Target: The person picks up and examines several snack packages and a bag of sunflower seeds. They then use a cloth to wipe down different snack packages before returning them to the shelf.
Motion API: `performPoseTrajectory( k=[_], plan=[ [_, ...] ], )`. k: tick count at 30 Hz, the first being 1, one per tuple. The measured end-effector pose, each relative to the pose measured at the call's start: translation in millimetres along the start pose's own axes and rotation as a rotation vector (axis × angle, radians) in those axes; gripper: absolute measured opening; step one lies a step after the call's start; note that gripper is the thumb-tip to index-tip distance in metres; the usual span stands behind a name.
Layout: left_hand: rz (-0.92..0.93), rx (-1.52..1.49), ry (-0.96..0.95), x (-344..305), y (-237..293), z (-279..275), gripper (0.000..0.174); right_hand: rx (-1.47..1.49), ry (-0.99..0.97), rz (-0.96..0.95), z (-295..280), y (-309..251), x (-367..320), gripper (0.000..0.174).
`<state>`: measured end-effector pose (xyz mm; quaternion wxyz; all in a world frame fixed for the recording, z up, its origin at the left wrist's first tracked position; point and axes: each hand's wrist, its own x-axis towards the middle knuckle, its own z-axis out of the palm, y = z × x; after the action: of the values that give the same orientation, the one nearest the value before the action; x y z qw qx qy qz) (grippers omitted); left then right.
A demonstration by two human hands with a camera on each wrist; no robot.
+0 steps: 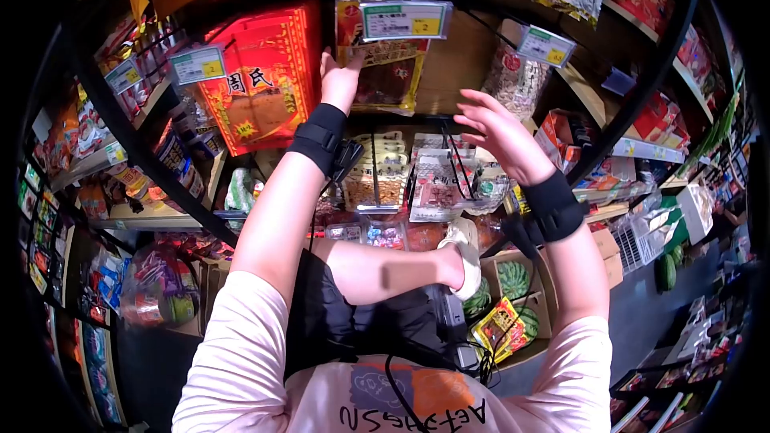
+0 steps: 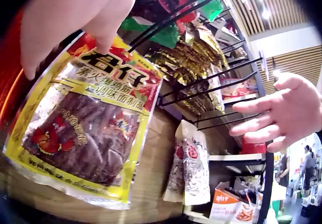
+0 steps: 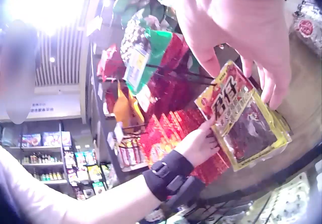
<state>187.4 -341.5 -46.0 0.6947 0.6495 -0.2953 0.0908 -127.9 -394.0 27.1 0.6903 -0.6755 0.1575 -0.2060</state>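
A flat snack packet (image 2: 80, 128) with a yellow border and dark brown contents hangs upright at the shelf front, behind a price tag (image 1: 405, 20). My left hand (image 1: 340, 84) is at its upper left edge; in the left wrist view the tip of a digit of this left hand (image 2: 83, 18) meets the packet's top. Another fingertip lies left of the packet, beside the red packets (image 1: 261, 84). To the right, my right hand (image 1: 505, 132) is held up in the air with fingers spread and relaxed, holding nothing.
Black metal hooks (image 2: 211, 85) stick out from the rack. A clear bag of pale nuts (image 1: 513, 80) hangs at the right. Lower down lie clear packs of snacks (image 1: 377, 172). A box of watermelons (image 1: 513, 277) stands on the floor beside my leg.
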Motion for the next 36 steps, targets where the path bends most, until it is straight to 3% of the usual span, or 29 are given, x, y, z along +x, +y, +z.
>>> performPoseTrajectory(
  k=[4,7,9,12,13,15,16,17,19,20,21,23,25,26,27,28,29,30,31,33,36],
  plan=[
    [-0.069,-0.194,-0.174,7.1,-1.3,-8.0,0.073,0.040,0.025,0.002,-13.6,43.7,95.4,0.042],
    [-0.196,-0.337,-0.261,6.7,-7.9,-8.9,0.066,-0.147,0.145,-0.024,-10.9,61.3,133.3,0.053],
    [-0.213,-0.421,-0.367,10.0,-21.5,-8.2,0.050,-0.191,0.190,-0.001,-11.0,71.5,153.4,0.058],
    [-0.299,-0.326,-0.464,12.7,-27.3,-11.1,0.045,-0.224,0.157,-0.004,-17.3,75.2,174.5,0.065],
    [-0.476,-0.243,-0.489,17.0,-32.3,-10.6,0.042,-0.230,0.129,-0.010,-17.9,76.1,179.0,0.067],
    [-0.499,-0.225,-0.494,16.1,-34.2,-8.2,0.064,-0.204,0.163,-0.093,-17.1,81.1,189.1,0.073],
    [-0.478,-0.127,-0.507,16.4,-30.2,-8.3,0.071,-0.180,0.159,-0.105,-19.9,82.9,194.4,0.075],
    [-0.469,-0.006,-0.507,16.0,-26.6,-8.6,0.052,-0.156,0.153,-0.115,-24.2,85.6,199.9,0.077],
    [-0.366,-0.081,-0.434,10.7,-26.4,-4.1,0.064,-0.136,0.089,0.007,-38.8,93.7,216.6,0.076],
    [-0.406,-0.038,-0.453,21.3,-47.8,4.7,0.073,-0.123,0.073,0.031,-37.4,92.5,218.2,0.075],
    [-0.358,0.014,-0.350,19.2,-45.3,6.8,0.070,-0.102,0.091,-0.019,-23.3,84.0,204.6,0.074],
    [-0.318,-0.014,-0.335,16.2,-42.0,4.7,0.070,-0.097,0.080,0.027,-22.4,84.2,210.5,0.070],
    [-0.456,0.022,-0.518,13.5,-20.2,-5.4,0.071,-0.074,0.011,-0.009,-27.1,89.9,217.7,0.064],
    [-0.469,0.126,-0.400,3.0,-7.3,-3.4,0.072,-0.056,-0.059,-0.068,-29.1,94.2,223.6,0.060],
    [-0.414,-0.149,-0.558,-4.7,-5.6,-7.2,0.073,-0.039,-0.131,-0.125,-31.4,99.0,229.0,0.057],
    [-0.337,-0.225,-0.543,-13.6,-6.9,-6.1,0.073,-0.066,-0.048,-0.087,-30.6,96.9,226.0,0.050],
    [-0.254,-0.301,-0.530,-19.4,-7.4,-4.7,0.074,0.012,-0.090,-0.078,-30.4,96.6,220.5,0.050],
    [-0.345,-0.001,-0.486,-20.8,-6.1,-5.8,0.070,0.071,-0.102,-0.029,-26.0,89.7,213.1,0.049],
    [-0.339,0.008,-0.444,-30.4,24.1,-17.7,0.063,0.131,-0.112,0.022,-24.0,87.1,207.5,0.048],
    [-0.186,-0.100,-0.417,-35.3,15.4,-17.4,0.060,0.148,-0.157,0.083,-37.0,91.6,203.3,0.044],
    [-0.172,-0.603,-0.515,-52.2,35.9,-24.7,0.046,-0.032,-0.130,0.041,-20.3,71.4,153.0,0.044]
  ],
)
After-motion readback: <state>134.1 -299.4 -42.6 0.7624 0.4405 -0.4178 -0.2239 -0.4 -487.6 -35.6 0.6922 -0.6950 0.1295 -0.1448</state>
